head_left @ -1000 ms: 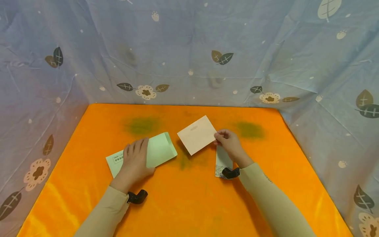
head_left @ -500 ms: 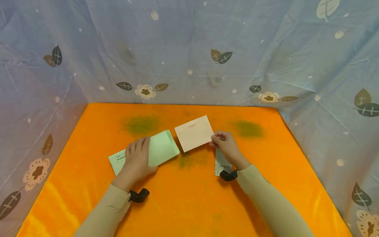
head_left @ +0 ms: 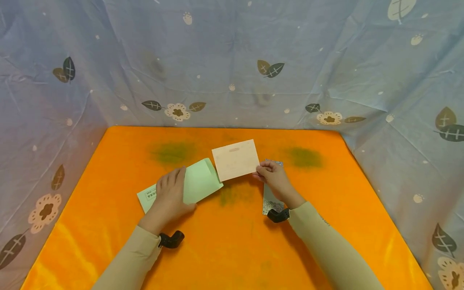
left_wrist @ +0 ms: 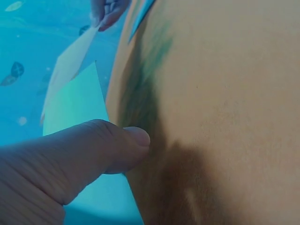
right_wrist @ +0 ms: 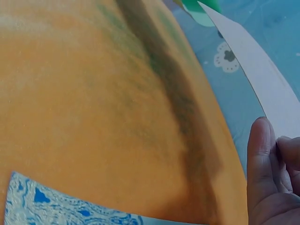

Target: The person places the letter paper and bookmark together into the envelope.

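Observation:
My left hand (head_left: pixel 169 197) grips a light green envelope (head_left: pixel 199 181) across its middle, fingers over the top and thumb at the near edge. Printed characters show at the envelope's left end, and its flap end points right. In the left wrist view the thumb lies across the envelope (left_wrist: pixel 75 103). A pale pink rectangular card (head_left: pixel 236 160) is pinched at its right corner between the thumb and fingers of my right hand (head_left: pixel 273 177). The card's left lower corner overlaps the envelope's flap end in the head view. Seen from the right wrist, the card (right_wrist: pixel 262 70) bends slightly.
Beneath the right hand lies a narrow pale strip (head_left: pixel 270 197) with a blue pattern at its ends, partly hidden by the wrist. An orange cloth (head_left: pixel 232 241) with greenish patches covers the table. Patterned blue-grey curtains (head_left: pixel 232 48) hang on the back and both sides.
My right hand has brought the card leftward and turned it more level, up against the envelope. The left hand has shifted the envelope slightly right and away from me.

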`<action>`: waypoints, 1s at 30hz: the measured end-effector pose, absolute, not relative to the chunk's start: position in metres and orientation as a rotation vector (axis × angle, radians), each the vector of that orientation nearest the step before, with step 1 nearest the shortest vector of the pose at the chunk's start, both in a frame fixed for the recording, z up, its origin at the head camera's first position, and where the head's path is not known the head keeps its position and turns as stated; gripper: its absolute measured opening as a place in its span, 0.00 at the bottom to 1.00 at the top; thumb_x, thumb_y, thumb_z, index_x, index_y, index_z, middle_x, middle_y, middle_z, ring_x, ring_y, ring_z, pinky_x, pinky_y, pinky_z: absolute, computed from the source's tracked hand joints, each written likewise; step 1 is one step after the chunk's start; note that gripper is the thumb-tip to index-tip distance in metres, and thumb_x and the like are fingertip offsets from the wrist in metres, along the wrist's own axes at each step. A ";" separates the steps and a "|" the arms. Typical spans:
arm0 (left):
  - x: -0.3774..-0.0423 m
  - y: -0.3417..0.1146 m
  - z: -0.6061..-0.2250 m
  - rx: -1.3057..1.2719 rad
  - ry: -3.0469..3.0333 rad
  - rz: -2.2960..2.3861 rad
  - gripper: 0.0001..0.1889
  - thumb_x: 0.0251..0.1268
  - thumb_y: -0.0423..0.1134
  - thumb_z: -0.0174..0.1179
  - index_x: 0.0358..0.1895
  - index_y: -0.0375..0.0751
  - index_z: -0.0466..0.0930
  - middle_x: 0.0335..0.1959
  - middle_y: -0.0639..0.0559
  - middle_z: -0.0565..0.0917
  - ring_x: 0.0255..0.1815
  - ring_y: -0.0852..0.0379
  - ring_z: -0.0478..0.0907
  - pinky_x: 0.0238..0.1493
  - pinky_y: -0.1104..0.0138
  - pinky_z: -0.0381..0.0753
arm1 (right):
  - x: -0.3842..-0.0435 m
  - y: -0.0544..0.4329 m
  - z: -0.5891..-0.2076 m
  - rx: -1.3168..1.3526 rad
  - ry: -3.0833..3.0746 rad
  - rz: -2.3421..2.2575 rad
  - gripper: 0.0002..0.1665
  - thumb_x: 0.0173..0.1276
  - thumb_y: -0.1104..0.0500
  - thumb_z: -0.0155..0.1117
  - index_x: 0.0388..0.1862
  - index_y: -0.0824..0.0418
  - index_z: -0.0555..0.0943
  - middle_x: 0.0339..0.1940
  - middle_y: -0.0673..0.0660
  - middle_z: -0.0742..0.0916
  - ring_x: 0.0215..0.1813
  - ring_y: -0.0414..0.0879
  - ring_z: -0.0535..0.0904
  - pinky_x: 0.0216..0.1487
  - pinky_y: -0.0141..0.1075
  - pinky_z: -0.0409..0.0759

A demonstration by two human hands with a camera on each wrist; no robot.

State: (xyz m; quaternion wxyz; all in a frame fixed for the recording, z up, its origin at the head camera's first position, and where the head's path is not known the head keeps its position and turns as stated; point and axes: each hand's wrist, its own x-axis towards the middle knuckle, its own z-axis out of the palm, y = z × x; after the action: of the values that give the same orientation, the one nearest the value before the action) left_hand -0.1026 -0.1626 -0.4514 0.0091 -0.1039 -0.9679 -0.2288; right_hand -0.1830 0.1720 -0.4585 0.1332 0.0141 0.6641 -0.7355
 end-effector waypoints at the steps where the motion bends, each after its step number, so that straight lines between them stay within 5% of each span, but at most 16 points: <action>1: -0.102 -0.162 -0.451 -0.322 -3.022 -0.721 0.62 0.43 0.53 0.76 0.76 0.34 0.43 0.72 0.34 0.53 0.69 0.31 0.48 0.67 0.40 0.44 | -0.183 0.172 -0.459 0.041 1.929 -2.131 0.14 0.74 0.64 0.54 0.53 0.73 0.70 0.41 0.64 0.80 0.51 0.59 0.81 0.57 0.44 0.77; 30: -0.104 -0.157 -0.450 -0.331 -2.999 -0.719 0.62 0.43 0.54 0.76 0.76 0.34 0.44 0.72 0.34 0.54 0.69 0.32 0.49 0.67 0.40 0.43 | -0.183 0.173 -0.457 -0.027 2.000 -2.042 0.17 0.72 0.62 0.59 0.52 0.73 0.71 0.41 0.65 0.78 0.51 0.66 0.79 0.56 0.50 0.78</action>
State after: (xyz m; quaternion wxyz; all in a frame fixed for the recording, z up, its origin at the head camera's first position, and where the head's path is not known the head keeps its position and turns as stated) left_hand -0.1044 -0.1571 -0.4497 0.0200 -0.1067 -0.9667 -0.2317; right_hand -0.1827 0.1727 -0.4575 0.1411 -0.0092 0.6926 -0.7073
